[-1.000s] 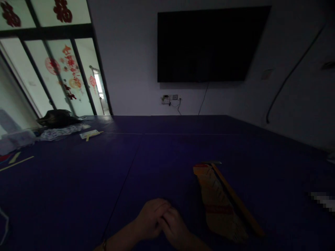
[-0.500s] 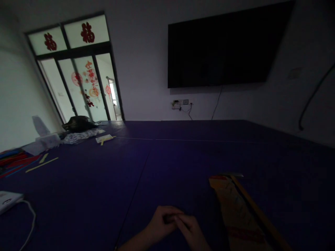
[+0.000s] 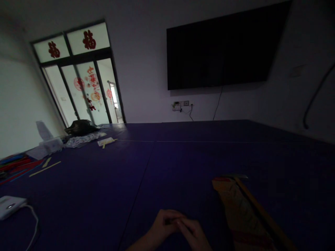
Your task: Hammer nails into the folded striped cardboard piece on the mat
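Low in the head view, my left hand (image 3: 162,226) and my right hand (image 3: 193,233) meet fingertip to fingertip above the dark blue-purple table (image 3: 170,174). Both have curled, closed fingers, with the fingertips pressed together. Whatever they pinch, if anything, is hidden in the dim light. To the right of my right hand lies a long, flattened brown cardboard piece (image 3: 242,212) with red markings. A thin, pale, blade-like tip (image 3: 242,176) shows at its far end.
At left lie a white device (image 3: 12,205) with a cable, red and blue strips (image 3: 19,167), and yellow strips (image 3: 45,168). Farther back are a clear plastic box (image 3: 52,144), patterned sheets (image 3: 83,139) and a black bag (image 3: 81,127). A television (image 3: 225,48) hangs on the wall.
The whole view has shifted slightly, with things on the left sitting a little lower and farther right. My hands stay together, the gap inside the left hand's curl looking narrower.
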Motion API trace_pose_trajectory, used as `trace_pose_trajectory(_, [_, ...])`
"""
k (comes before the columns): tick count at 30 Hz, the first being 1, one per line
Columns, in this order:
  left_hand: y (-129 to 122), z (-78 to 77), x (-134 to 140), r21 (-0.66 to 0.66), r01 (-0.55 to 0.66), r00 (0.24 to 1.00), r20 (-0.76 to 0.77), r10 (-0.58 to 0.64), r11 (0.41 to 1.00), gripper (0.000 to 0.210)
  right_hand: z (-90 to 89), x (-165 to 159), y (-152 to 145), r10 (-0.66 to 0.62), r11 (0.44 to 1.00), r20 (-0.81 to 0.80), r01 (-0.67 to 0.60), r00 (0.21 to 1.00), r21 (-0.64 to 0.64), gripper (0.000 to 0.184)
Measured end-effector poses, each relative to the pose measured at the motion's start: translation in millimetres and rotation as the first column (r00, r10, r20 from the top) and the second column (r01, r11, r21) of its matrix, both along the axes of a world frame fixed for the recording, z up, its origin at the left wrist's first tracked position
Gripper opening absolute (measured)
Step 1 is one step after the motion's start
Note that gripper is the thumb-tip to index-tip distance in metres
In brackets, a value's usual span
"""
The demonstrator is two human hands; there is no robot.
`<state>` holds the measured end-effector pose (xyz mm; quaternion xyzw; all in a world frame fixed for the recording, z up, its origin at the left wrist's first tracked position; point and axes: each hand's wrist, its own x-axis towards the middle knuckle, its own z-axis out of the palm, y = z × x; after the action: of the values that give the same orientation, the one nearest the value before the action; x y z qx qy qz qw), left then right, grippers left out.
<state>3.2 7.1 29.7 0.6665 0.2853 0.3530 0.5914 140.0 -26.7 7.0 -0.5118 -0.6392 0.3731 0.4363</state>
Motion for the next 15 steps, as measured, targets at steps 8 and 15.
trace_pose_trajectory(8, [1.3, -3.2, 0.2, -0.071, 0.008, 0.999, 0.040, -0.005, 0.997, 0.042, -4.7, 0.4, 3.4, 0.010, 1.000, -0.017, -0.010, 1.000, 0.028, 0.053])
trace_pose_trajectory(15, [1.3, 2.1, -0.9, -0.077, -0.011, 0.998, 0.054, 0.015, 0.997, 0.043, -4.2, -4.8, 9.2, -0.025, 0.998, -0.023, 0.026, 0.999, 0.059, 0.055])
